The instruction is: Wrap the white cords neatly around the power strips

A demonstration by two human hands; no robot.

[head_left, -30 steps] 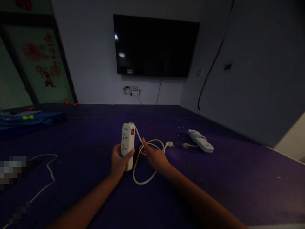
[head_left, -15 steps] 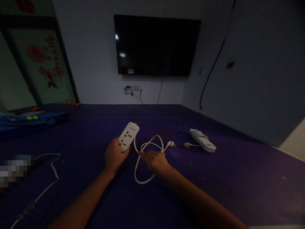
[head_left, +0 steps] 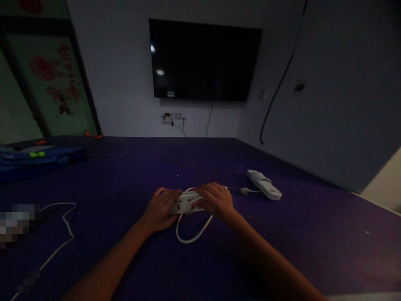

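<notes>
A white power strip lies sideways between my two hands, just over the purple floor. My left hand is closed around its left end, and a few socket holes show past the fingers. Over the right end, my right hand is curled with its fingers on the strip's white cord, which crosses the strip's face. A loop of that cord hangs down toward me below the strip. My right hand covers the strip's far end and most of the plug.
To the right lies a second white power strip with its cord wound round it and its plug sticking out. A thin white cable runs along the floor at left. Blue cloth lies farther back, below a wall-mounted television.
The power strip has turned from slanting upward to lying level, and moved lower and right. My right hand has brought the cord up against it. The second strip stays put.
</notes>
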